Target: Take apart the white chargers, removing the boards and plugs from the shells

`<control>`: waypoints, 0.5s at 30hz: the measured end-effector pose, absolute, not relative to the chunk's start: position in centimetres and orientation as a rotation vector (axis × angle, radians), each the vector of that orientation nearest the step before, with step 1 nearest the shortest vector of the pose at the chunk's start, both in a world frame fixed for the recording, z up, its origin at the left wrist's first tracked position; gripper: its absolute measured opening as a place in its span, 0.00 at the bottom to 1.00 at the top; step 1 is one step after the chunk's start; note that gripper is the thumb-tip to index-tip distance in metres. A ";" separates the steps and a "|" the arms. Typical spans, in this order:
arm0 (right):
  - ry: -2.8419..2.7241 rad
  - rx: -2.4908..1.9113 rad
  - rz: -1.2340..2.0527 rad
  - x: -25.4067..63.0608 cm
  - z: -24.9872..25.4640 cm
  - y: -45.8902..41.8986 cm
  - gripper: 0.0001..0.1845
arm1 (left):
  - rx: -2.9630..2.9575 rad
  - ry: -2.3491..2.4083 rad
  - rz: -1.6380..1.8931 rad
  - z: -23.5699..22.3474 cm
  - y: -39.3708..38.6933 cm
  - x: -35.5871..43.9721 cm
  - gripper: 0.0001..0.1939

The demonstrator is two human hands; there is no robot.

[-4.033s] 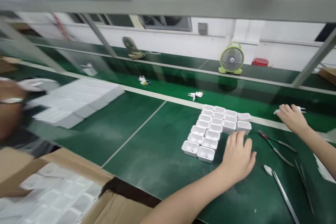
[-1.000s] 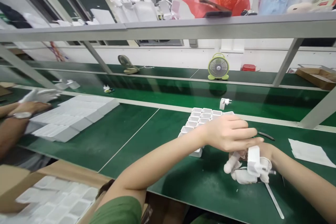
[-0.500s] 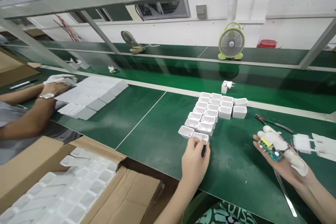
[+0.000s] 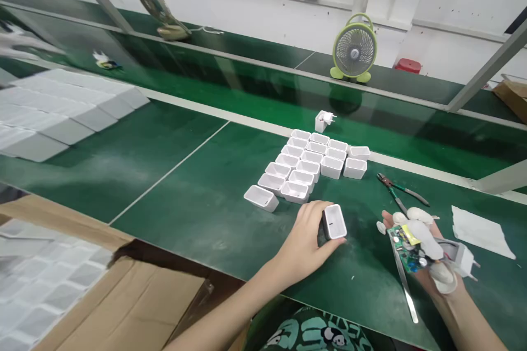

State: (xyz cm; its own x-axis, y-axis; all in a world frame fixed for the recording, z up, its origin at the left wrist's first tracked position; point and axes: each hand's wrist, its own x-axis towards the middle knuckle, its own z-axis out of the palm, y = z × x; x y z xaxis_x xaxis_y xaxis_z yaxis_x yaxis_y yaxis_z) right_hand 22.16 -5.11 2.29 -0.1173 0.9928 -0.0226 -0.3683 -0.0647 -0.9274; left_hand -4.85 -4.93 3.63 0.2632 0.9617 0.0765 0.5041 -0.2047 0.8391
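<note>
My left hand is closed round a small white plastic shell, its open side turned toward me, just above the green bench. My right hand, with white finger cots on, holds a green circuit board in the palm, and a white plug piece hangs from it by wires. A block of several empty white shells stands in rows beyond my left hand, and one shell sits apart at its near left corner.
Pliers and metal tweezers lie near my right hand, a white paper sheet to its right. A finished white plug stands behind the shells. A cardboard box with tray packing sits lower left, stacked white trays at far left, a green fan behind.
My left hand has lifted one shell off the block's near corner and drawn it toward me. My right hand has come closer with the circuit board. The view has tilted down; the co-worker's arm is gone.
</note>
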 end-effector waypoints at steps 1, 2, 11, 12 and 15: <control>-0.995 -0.911 1.450 22.1 2.5 -5.2 0.39 | 1.834 1.254 0.824 4.3 -4.8 -4.2 0.23; -1.016 -0.918 1.415 22.1 2.8 -5.4 0.39 | 1.828 1.162 0.820 4.9 -4.7 -3.5 0.24; -1.155 -0.905 1.137 22.0 3.4 -6.8 0.32 | 1.767 0.591 0.971 3.6 -2.8 -0.3 0.33; -1.195 -0.891 1.104 21.7 3.6 -6.9 0.36 | 1.789 0.547 1.019 3.1 -2.7 -0.4 0.35; -1.283 -0.983 0.941 20.8 4.5 -7.1 0.30 | 1.804 0.483 1.087 2.4 -2.8 -0.8 0.35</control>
State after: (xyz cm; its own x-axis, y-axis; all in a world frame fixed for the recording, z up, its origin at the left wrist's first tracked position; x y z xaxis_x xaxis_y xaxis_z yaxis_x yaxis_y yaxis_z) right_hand 20.76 -7.07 4.54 0.0633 0.9477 0.3129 -0.0138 0.3143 -0.9492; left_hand -0.81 -2.78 2.35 0.5283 0.7084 0.4681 -0.1280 -0.4785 0.8687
